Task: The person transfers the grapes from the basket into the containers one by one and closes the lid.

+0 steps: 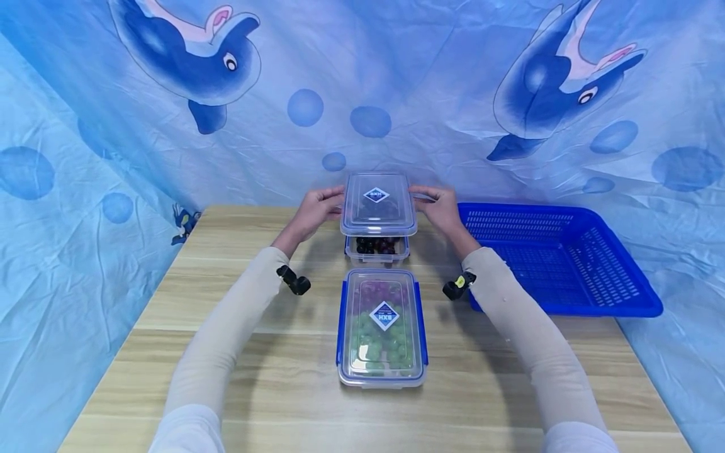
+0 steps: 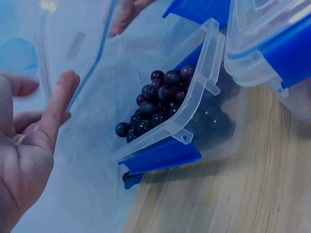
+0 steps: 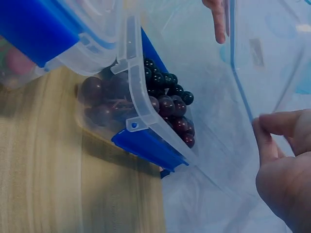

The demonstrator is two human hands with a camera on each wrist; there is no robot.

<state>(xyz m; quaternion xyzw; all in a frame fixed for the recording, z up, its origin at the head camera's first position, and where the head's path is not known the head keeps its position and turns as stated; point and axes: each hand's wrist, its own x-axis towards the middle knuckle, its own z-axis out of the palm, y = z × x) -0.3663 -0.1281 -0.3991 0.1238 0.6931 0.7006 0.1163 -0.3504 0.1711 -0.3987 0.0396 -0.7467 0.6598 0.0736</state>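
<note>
Both hands hold a clear lid [image 1: 378, 204] with a diamond label, tilted up above an open plastic container [image 1: 378, 257]. My left hand [image 1: 319, 211] has its thumb and fingers at the lid's left edge. On the right edge, my right hand [image 1: 438, 209] pinches the lid between thumb and fingers. Dark grapes [image 2: 163, 94] fill the container beneath, seen closely in both wrist views. Its blue side latches [image 3: 148, 150] hang down unfastened. Nearer me stands a second, lidded container [image 1: 382, 365], its blue latches closed, with green and reddish fruit showing through.
A blue plastic basket [image 1: 623, 310] stands at the right, beside my right forearm, its corner reaching past the table edge. The wooden table [image 1: 294, 390] ends at a blue curtain [image 1: 362, 75] printed with dolphins, just behind the grape container.
</note>
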